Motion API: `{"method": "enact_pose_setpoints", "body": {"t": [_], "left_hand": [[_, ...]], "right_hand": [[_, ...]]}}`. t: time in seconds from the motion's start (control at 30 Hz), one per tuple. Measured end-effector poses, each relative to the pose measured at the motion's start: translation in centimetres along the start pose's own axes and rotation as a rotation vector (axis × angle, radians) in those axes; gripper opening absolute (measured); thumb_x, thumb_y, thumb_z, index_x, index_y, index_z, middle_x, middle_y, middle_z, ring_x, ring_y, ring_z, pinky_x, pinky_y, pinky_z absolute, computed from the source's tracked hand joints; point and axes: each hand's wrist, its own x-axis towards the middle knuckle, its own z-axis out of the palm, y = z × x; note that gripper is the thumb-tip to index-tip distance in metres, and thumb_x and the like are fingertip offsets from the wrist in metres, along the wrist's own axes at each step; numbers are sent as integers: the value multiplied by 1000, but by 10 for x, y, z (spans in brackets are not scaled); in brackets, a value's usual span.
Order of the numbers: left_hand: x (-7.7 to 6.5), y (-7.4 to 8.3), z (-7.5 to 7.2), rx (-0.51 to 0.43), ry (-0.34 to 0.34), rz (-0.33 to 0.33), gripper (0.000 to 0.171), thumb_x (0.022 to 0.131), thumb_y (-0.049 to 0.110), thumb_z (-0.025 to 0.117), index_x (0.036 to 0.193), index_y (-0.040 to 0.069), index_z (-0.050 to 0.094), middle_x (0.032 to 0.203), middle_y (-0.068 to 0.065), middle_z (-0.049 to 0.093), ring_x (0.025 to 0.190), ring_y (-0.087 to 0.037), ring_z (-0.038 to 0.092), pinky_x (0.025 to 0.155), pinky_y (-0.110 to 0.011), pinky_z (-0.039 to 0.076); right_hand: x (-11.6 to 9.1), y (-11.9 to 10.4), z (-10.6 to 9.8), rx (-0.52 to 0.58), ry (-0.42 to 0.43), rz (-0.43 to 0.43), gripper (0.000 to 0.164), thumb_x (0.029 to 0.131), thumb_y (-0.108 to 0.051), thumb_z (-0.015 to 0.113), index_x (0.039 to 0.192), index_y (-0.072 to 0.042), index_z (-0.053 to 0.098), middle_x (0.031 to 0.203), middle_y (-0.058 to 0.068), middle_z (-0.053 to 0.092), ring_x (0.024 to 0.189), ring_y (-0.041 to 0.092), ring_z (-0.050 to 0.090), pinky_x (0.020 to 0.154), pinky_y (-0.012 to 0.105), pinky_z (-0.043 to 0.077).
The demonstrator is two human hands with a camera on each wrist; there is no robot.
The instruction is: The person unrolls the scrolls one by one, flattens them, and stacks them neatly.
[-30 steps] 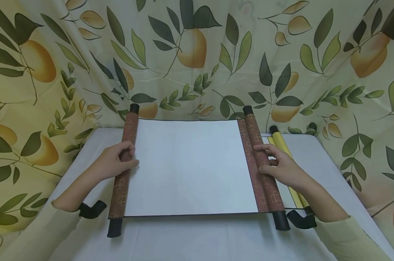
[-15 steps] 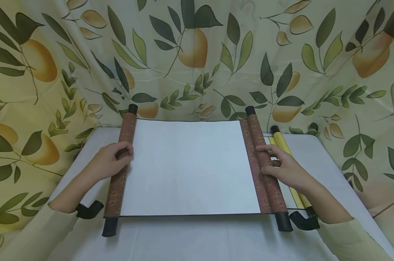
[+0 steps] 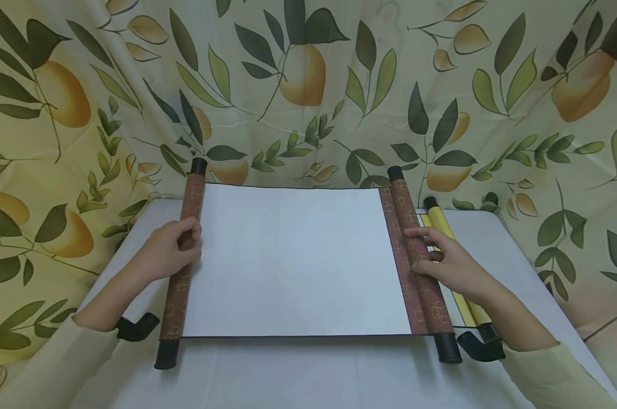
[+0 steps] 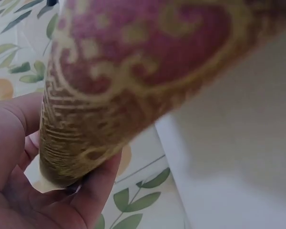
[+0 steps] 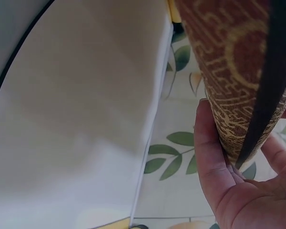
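Observation:
A hanging scroll lies partly unrolled in the head view, its blank white paper [image 3: 293, 261] spanning two reddish-brown patterned rollers with black end caps. My left hand [image 3: 167, 247] grips the left roller [image 3: 174, 304] near its middle. On the other side, my right hand [image 3: 451, 264] holds the right roller [image 3: 433, 301], beside a flat brown band at the paper's edge. Thumb and fingers wrap the patterned roll [image 4: 100, 95] in the left wrist view. Fingers of the right hand [image 5: 243, 195] curl round the other roll [image 5: 233, 71] in the right wrist view.
A second scroll with a yellow roller [image 3: 443, 225] and black ends lies at the right, partly behind the right hand and forearm. The white-covered table [image 3: 288, 378] is backed by a fruit-and-leaf patterned cloth [image 3: 359, 130]. Black straps [image 3: 137, 328] sit at both wrists.
My left hand has moved left with its roller, and the right hand slightly right with its own. The stretch of white paper between them has grown wider.

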Motion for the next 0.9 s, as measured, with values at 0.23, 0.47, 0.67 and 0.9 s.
{"method": "enact_pose_setpoints", "body": {"t": [0.23, 0.47, 0.67, 0.9], "left_hand": [[-2, 0, -6, 32, -6, -5, 7, 84, 7, 54, 85, 13, 50, 70, -2, 46, 66, -18, 43, 54, -29, 36], [-3, 2, -7, 57, -29, -22, 11, 80, 7, 60, 83, 11, 51, 70, -2, 46, 67, -18, 43, 54, -29, 35], [-5, 0, -8, 75, -41, -19, 18, 75, 2, 61, 83, 11, 47, 70, -2, 43, 67, -18, 41, 54, -29, 33], [-7, -7, -10, 153, -59, -16, 14, 77, 7, 59, 81, 13, 46, 69, 0, 43, 64, -16, 40, 52, -28, 31]], "right_hand": [[-1, 2, -4, 12, -5, -8, 55, 87, -9, 58, 136, -21, 36, 133, 7, 35, 94, 31, 54, 65, 36, 50], [0, 3, -4, 41, -10, -2, 56, 87, -8, 58, 137, -20, 35, 129, 11, 36, 96, 33, 54, 65, 37, 51], [-1, 6, -4, 1, 1, -3, 56, 87, -9, 59, 136, -23, 36, 134, 5, 35, 99, 33, 51, 66, 37, 49], [-4, 3, -6, -52, 9, -8, 56, 87, -11, 59, 136, -25, 36, 137, 3, 34, 100, 31, 45, 69, 37, 46]]}}
